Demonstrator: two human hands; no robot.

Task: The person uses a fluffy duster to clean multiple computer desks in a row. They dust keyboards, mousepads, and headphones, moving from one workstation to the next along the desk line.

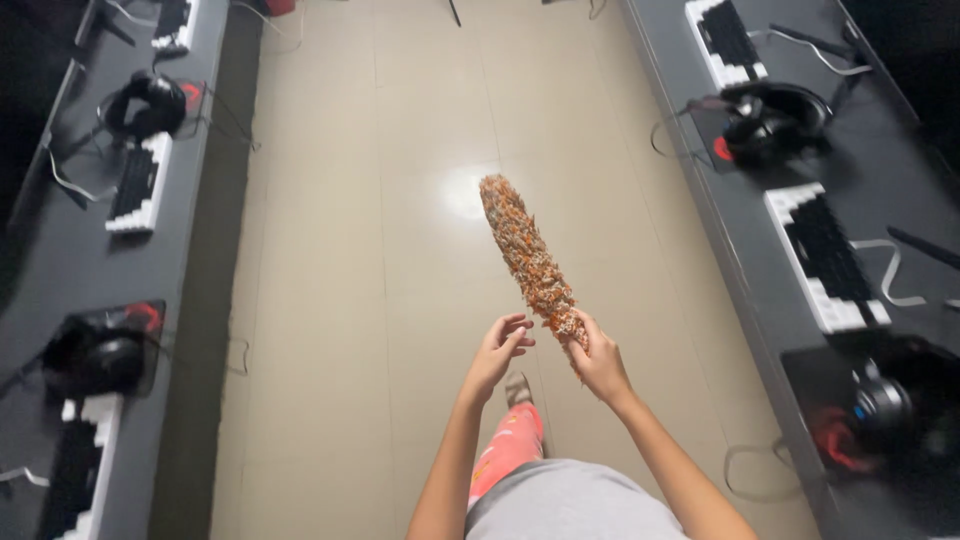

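While standing in aisle, my right hand [600, 362] grips duster [528, 258] at base, long axis running up-left away from me over floor [330, 300]; left hand [500, 350] open, fingers just beside grip.

Right hand [600, 362] grips base of fluffy orange-white duster [525, 255], pointing far over tile floor [340, 300]. Left hand [497, 350] just beside it, fingers [518, 325] loosely curled, near duster base. Keyboards [822, 255], headphones [770, 120] on right tabletop [900, 170]; same on left tabletop [60, 260].
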